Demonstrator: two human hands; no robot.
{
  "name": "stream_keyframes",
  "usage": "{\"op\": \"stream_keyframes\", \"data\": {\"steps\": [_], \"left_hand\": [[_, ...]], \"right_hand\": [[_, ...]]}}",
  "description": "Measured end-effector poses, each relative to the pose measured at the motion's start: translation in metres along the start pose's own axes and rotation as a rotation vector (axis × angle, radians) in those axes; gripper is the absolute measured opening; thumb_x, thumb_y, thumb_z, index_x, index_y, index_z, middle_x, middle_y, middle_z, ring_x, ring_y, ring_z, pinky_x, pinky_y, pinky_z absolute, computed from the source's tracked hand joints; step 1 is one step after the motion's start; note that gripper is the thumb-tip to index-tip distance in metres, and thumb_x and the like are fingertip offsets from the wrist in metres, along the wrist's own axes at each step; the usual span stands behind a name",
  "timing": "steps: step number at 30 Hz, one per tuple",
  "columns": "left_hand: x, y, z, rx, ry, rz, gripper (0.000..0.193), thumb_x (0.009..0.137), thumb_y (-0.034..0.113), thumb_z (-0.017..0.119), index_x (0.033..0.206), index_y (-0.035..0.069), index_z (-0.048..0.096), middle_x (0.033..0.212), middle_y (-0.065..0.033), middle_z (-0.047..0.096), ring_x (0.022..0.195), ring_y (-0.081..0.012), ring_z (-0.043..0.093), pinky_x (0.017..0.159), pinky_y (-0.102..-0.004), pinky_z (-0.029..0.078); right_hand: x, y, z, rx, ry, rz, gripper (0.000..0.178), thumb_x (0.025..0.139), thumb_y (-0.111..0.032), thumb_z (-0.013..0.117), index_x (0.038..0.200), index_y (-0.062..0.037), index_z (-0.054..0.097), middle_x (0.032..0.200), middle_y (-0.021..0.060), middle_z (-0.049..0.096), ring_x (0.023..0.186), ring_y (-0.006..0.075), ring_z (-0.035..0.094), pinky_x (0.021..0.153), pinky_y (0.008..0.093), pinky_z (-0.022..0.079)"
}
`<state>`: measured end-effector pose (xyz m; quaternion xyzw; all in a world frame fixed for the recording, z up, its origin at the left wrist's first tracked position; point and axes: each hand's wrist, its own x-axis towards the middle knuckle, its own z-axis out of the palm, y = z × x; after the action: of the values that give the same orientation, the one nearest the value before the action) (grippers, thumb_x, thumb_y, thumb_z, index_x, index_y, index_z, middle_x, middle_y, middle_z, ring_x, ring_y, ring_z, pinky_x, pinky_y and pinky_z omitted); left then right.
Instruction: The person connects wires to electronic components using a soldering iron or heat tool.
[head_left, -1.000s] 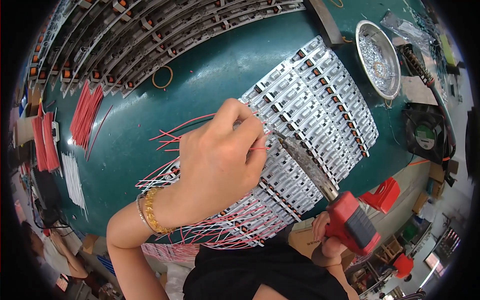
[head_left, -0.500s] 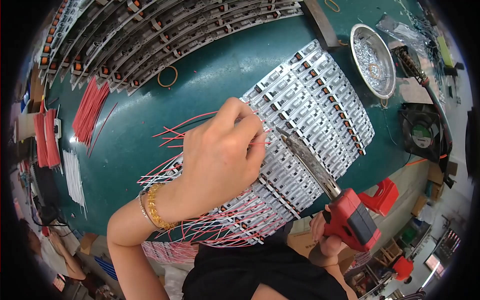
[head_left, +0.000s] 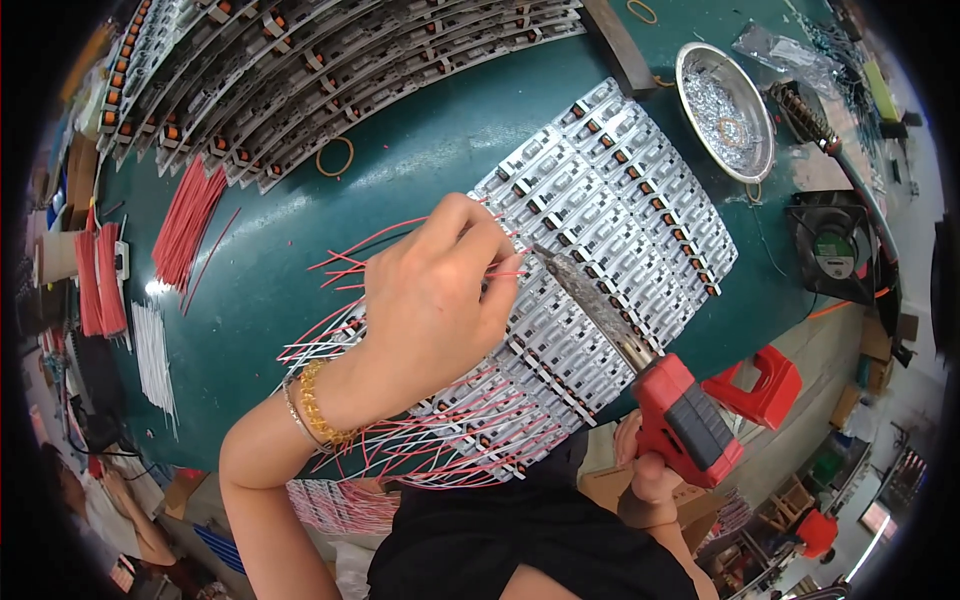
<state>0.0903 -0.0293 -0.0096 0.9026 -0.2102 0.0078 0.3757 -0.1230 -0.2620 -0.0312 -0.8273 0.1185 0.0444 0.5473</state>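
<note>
My left hand [head_left: 430, 290] is over the panel of small silver modules [head_left: 590, 200], thumb and forefinger pinched on a red wire [head_left: 505, 273]. More red wires stick out on the left side of this hand. In my right hand [head_left: 645, 475] is a red-and-black soldering gun [head_left: 690, 420], its handle gripped near the table's front edge. The dark tip of the gun points up and left, right beside my left fingertips, over the modules. Whether the tip touches the wire I cannot tell. Red and white wires [head_left: 450, 440] trail from the panel's near rows.
Curved rows of module strips [head_left: 330, 70] stand at the far left, next to a dark bar [head_left: 615, 50]. Bundles of red wires [head_left: 190, 220] and white wires [head_left: 153, 350] lie on the left. On the right are a metal bowl [head_left: 685, 95], a black fan [head_left: 830, 240] and a red holder [head_left: 770, 390].
The whole view has shifted slightly. The soldering gun's tip has come a little nearer my left fingertips. Both hands keep their grips.
</note>
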Motion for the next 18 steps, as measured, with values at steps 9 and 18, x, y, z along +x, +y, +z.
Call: {"op": "stream_keyframes", "data": {"steps": [9,18], "left_hand": [[-0.002,-0.004,0.005,0.002,0.052,0.065,0.009,0.079,0.006,0.070,0.077,0.003,0.061,0.087,-0.0066,0.057,0.060,-0.0255,0.062,0.052,-0.0360,0.048],[0.005,0.008,-0.021,-0.198,-0.166,-0.070,0.008,0.084,0.005,0.067,0.085,0.002,0.060,0.086,-0.0108,0.057,0.074,-0.0320,0.061,0.064,-0.0398,0.048]], "right_hand": [[0.011,-0.036,0.013,0.617,0.144,0.315,0.078,0.062,-0.061,0.087,0.110,-0.0049,0.063,0.080,-0.0016,0.061,0.072,0.0129,0.059,0.065,0.0282,0.044],[0.016,-0.023,0.015,0.499,0.123,-0.032,0.089,0.086,-0.071,0.055,0.128,0.0064,0.044,0.048,-0.0028,0.042,0.040,0.0104,0.045,0.044,0.0251,0.039]]}}
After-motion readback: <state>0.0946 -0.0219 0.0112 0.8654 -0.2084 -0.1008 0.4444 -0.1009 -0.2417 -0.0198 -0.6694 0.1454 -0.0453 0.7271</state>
